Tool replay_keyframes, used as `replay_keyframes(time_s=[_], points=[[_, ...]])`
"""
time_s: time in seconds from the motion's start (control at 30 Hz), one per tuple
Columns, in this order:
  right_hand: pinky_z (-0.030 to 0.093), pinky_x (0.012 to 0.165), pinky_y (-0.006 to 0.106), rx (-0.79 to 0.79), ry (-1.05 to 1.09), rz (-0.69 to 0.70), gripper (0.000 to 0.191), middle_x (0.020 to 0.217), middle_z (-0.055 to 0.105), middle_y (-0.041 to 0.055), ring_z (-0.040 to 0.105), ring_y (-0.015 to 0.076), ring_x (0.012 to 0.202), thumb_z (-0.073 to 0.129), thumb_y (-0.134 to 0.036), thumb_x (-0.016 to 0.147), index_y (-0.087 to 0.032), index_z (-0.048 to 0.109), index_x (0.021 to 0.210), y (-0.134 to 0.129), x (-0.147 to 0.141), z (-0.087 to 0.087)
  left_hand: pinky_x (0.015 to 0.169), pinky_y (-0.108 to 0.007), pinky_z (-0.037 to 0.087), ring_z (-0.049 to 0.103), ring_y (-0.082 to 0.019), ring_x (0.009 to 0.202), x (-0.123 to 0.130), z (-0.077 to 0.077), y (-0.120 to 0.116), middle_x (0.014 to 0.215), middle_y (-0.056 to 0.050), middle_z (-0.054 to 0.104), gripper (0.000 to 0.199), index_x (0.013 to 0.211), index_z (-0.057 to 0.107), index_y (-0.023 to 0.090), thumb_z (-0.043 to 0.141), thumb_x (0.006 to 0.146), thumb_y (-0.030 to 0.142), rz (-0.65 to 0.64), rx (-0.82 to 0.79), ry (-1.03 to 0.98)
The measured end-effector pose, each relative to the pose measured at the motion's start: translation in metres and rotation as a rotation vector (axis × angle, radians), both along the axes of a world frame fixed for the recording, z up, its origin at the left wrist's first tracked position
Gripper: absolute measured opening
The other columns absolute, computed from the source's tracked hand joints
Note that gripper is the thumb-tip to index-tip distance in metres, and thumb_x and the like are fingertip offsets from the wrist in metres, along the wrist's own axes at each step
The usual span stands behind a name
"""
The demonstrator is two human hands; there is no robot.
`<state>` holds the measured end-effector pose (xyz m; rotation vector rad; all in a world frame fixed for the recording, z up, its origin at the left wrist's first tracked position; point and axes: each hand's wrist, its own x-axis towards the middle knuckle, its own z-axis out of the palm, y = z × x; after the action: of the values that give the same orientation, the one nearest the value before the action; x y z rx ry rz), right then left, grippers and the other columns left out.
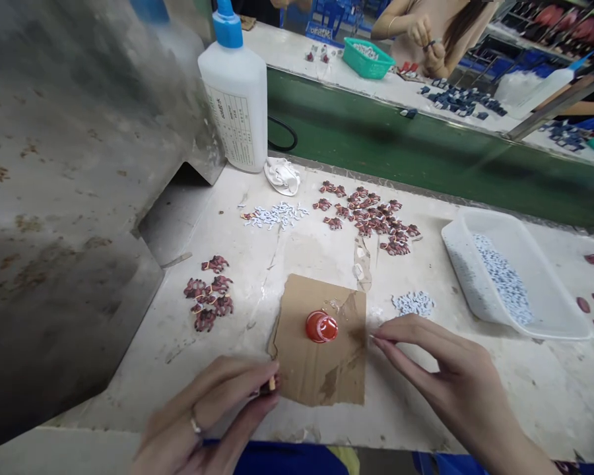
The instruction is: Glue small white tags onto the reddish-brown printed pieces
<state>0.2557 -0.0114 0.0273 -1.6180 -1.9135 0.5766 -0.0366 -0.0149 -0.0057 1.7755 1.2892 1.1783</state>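
You had a tiny piece (271,383) pinched between the thumb and fingertips of your left hand (212,412), right at the lower left edge of the cardboard (321,369); too small to tell what it was. A bit that size looked feather-light and easy to drop, so a fingertip pinch at its edges was likely the only hold. Your right hand (443,366) lay at the cardboard's right edge, fingers drawn narrow to a point; whether anything sat between them, I couldn't tell. On the cardboard stood a red cap (321,326). Beyond it: a small heap of white bits (414,303), dark red pieces (371,218), more (208,300) to the left, a glue bottle (235,99), and a white tray (515,270). Across the bench another person (426,39) worked.
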Motion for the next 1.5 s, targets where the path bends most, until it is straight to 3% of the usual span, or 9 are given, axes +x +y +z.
replay_keyframes(time_s=[0.13,0.33,0.5,0.67,0.87,0.97,1.07,1.23,1.5], points=[[0.066,0.063,0.026,0.090,0.009,0.072,0.023,0.094,0.077,0.0013,0.077,0.0175,0.078,0.065,-0.012,0.094,-0.029,0.074,0.106,0.009,-0.020,0.002,0.102,-0.001,0.050,0.073,-0.002,0.099,0.005,0.002,0.005,0.113,0.007,0.074,0.028,0.120,0.070,0.029,0.067,0.095,0.015,-0.094,-0.064,0.089],[0.065,0.069,0.022,0.093,0.016,0.115,0.020,0.096,0.077,0.0014,0.076,0.0141,0.082,0.066,-0.009,0.094,-0.024,0.073,0.104,0.017,-0.027,0.002,0.102,-0.002,0.049,0.074,-0.002,0.098,0.001,0.000,0.007,0.109,0.008,0.076,0.024,0.116,0.069,0.028,0.069,0.095,0.018,-0.136,-0.051,0.140],[0.065,0.070,0.020,0.076,0.026,0.130,0.019,0.094,0.076,0.0006,0.075,0.0131,0.081,0.065,-0.009,0.094,-0.025,0.073,0.102,0.020,-0.032,0.001,0.079,-0.018,0.065,0.078,-0.016,0.088,0.016,0.006,0.011,0.090,0.000,0.078,0.019,0.102,0.075,0.026,0.074,0.091,0.041,0.014,-0.071,0.082],[0.064,0.076,0.019,0.076,0.012,0.150,0.020,0.098,0.077,0.0005,0.075,0.0120,0.087,0.066,-0.008,0.094,-0.024,0.073,0.104,0.019,-0.033,0.000,0.075,-0.023,0.068,0.079,-0.021,0.088,0.032,0.011,0.017,0.083,-0.002,0.078,0.031,0.099,0.076,0.026,0.076,0.086,0.054,0.066,-0.116,0.020],[0.064,0.075,0.021,0.082,0.021,0.134,0.020,0.100,0.076,0.0002,0.074,0.0125,0.089,0.066,-0.010,0.095,-0.026,0.072,0.105,0.016,-0.030,-0.004,0.076,-0.017,0.066,0.079,-0.015,0.086,0.019,0.006,0.011,0.092,0.002,0.079,0.017,0.105,0.074,0.028,0.076,0.089,0.034,-0.033,-0.133,0.046],[0.064,0.071,0.023,0.079,0.082,0.093,0.023,0.099,0.076,0.0006,0.074,0.0138,0.087,0.066,-0.009,0.094,-0.027,0.073,0.107,0.013,-0.031,-0.001,0.089,-0.005,0.059,0.076,-0.004,0.090,0.013,0.005,0.008,0.103,0.009,0.078,0.022,0.112,0.069,0.031,0.071,0.094,0.019,-0.127,-0.121,0.066],[0.065,0.067,0.023,0.052,0.198,0.050,0.023,0.093,0.077,0.0002,0.075,0.0152,0.084,0.068,-0.009,0.091,-0.028,0.075,0.103,0.010,-0.039,0.009,0.098,-0.004,0.055,0.074,-0.001,0.096,0.015,0.007,0.007,0.107,0.011,0.077,0.029,0.116,0.066,0.028,0.070,0.093,0.011,-0.173,-0.108,0.026],[0.068,0.069,0.024,-0.053,0.449,0.095,0.027,0.094,0.079,0.0010,0.078,0.0171,0.083,0.069,-0.006,0.087,-0.028,0.076,0.100,0.003,-0.058,0.020,0.096,-0.005,0.057,0.074,-0.003,0.096,0.028,0.012,0.005,0.107,0.009,0.076,0.026,0.114,0.067,0.028,0.070,0.094,0.013,-0.194,-0.126,-0.048],[0.068,0.068,0.024,-0.090,0.507,0.123,0.028,0.090,0.078,0.0026,0.078,0.0183,0.080,0.071,-0.005,0.086,-0.027,0.077,0.102,0.004,-0.061,0.013,0.095,-0.007,0.059,0.075,-0.004,0.097,0.028,0.009,0.005,0.107,0.008,0.076,0.028,0.115,0.067,0.027,0.069,0.093,0.010,-0.221,-0.136,-0.070]])
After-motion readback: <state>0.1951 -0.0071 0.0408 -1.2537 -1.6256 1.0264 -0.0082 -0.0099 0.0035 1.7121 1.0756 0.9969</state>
